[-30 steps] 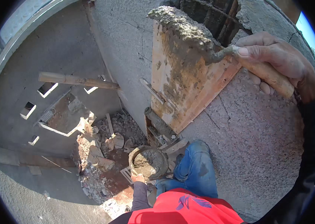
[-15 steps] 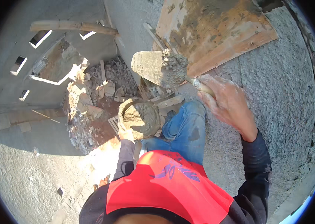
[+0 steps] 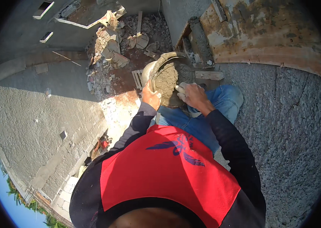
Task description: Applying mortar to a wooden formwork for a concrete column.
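- My left hand [image 3: 151, 98] is closed on the rim of the mortar bucket [image 3: 167, 78], which sits just ahead of my knees.
- My right hand [image 3: 194, 95] is curled at the bucket's near edge, fingers in wet mortar [image 3: 166, 80]; whether it holds a tool, I cannot tell.
- Risk: the bucket is tilted, and a slipping left grip could spill mortar onto the rubble [image 3: 109, 53] beyond my left hand.

Wet, lumpy grey mortar [image 3: 167, 78] in crusted matt bucket [image 3: 150, 72]; rough pebbled render wall [image 3: 289, 125]; stained wood board [image 3: 270, 34].
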A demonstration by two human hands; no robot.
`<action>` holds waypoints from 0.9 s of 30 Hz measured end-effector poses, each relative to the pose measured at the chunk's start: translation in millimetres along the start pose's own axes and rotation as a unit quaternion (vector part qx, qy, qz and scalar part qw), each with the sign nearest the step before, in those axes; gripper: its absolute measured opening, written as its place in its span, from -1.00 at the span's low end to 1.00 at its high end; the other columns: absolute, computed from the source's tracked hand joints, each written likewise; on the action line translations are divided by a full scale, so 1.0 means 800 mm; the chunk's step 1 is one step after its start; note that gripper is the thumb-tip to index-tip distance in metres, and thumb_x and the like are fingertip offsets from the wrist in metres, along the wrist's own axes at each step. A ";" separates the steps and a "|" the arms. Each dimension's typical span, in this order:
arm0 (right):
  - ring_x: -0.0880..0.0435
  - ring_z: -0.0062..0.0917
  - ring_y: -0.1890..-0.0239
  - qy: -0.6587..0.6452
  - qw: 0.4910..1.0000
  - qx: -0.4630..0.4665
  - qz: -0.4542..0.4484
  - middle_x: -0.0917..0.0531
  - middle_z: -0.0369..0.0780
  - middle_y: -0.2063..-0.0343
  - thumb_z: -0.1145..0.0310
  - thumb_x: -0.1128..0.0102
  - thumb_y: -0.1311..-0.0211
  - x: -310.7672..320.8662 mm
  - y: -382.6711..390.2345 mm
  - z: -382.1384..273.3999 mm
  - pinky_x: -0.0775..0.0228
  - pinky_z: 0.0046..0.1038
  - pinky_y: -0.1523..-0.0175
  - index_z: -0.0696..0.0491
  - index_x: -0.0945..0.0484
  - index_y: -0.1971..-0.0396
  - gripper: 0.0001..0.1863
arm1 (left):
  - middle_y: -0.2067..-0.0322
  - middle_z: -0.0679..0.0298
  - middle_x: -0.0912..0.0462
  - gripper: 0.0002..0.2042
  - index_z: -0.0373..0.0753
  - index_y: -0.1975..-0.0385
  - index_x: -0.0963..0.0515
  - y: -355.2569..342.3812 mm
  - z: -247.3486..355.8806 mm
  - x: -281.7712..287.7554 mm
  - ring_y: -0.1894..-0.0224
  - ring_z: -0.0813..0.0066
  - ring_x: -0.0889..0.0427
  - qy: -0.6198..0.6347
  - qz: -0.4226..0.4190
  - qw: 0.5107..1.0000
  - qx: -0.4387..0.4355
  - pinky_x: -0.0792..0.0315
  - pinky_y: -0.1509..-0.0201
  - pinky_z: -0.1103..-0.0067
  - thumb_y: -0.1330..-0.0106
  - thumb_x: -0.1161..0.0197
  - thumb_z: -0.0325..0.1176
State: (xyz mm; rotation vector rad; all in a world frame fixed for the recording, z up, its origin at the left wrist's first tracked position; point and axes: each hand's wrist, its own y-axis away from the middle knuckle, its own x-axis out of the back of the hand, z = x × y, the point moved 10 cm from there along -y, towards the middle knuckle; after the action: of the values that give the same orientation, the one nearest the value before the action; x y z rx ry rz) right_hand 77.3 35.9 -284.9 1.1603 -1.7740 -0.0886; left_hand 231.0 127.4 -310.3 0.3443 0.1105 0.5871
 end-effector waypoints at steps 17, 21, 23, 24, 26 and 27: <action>-0.55 -0.11 0.47 -0.001 0.997 0.055 0.058 -0.53 -0.06 0.61 0.16 -0.20 -0.10 0.377 0.214 -0.179 -0.35 -0.18 0.34 0.10 -0.45 0.31 -0.68 | 0.14 0.22 -0.55 -0.44 -0.37 -0.06 -0.36 -0.046 -0.050 0.006 0.15 0.42 -0.57 0.293 0.003 0.948 0.124 -0.46 0.05 0.57 0.08 0.07 -0.74; -0.61 -0.47 0.56 -0.121 0.990 0.043 0.066 -0.54 -0.21 0.64 0.07 -0.18 -0.18 0.482 0.265 -0.231 -0.40 -0.43 0.48 0.16 -0.53 0.24 -0.59 | 0.12 0.19 -0.54 -0.45 -0.36 -0.09 -0.34 -0.083 -0.150 0.063 0.16 0.39 -0.57 0.149 0.032 0.986 0.075 -0.48 0.07 0.53 0.03 0.04 -0.71; -0.62 -0.58 0.58 -0.141 0.982 -0.048 0.118 -0.56 -0.25 0.62 0.04 -0.15 -0.20 0.548 0.289 -0.215 -0.42 -0.55 0.56 0.15 -0.55 0.22 -0.57 | 0.18 0.19 -0.54 -0.40 -0.35 -0.10 -0.35 -0.081 -0.093 0.051 0.21 0.45 -0.56 0.073 0.028 0.997 0.001 -0.49 0.14 0.57 0.09 0.07 -0.75; -0.62 -0.60 0.59 -0.137 0.975 -0.085 0.153 -0.57 -0.25 0.61 0.02 -0.14 -0.21 0.583 0.305 -0.209 -0.43 -0.60 0.58 0.14 -0.56 0.22 -0.56 | 0.24 0.21 -0.55 -0.50 -0.39 0.00 -0.38 -0.078 -0.152 0.062 0.29 0.40 -0.56 0.159 0.047 0.981 0.096 -0.47 0.18 0.57 0.06 0.06 -0.73; -0.63 -0.55 0.57 -0.134 0.956 -0.171 0.196 -0.59 -0.22 0.59 -0.03 -0.16 -0.17 0.642 0.358 -0.172 -0.47 -0.49 0.57 0.15 -0.57 0.21 -0.51 | 0.27 0.23 -0.55 -0.52 -0.39 0.01 -0.38 -0.062 -0.030 0.025 0.35 0.44 -0.56 0.062 0.036 0.997 -0.012 -0.47 0.29 0.58 0.04 0.05 -0.74; -0.63 -0.55 0.57 -0.132 0.957 -0.166 0.199 -0.59 -0.22 0.59 -0.03 -0.16 -0.17 0.651 0.363 -0.175 -0.47 -0.49 0.57 0.15 -0.57 0.21 -0.51 | 0.18 0.20 -0.55 -0.41 -0.38 -0.07 -0.36 -0.080 -0.061 0.041 0.18 0.44 -0.56 0.070 0.033 0.996 -0.039 -0.47 0.09 0.58 0.11 0.07 -0.78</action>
State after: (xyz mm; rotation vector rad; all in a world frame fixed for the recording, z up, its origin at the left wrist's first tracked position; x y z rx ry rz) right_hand -45.4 -130.5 292.1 0.5558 -2.0978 -0.3006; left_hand 281.5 110.2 -378.7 0.2319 0.2109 0.6781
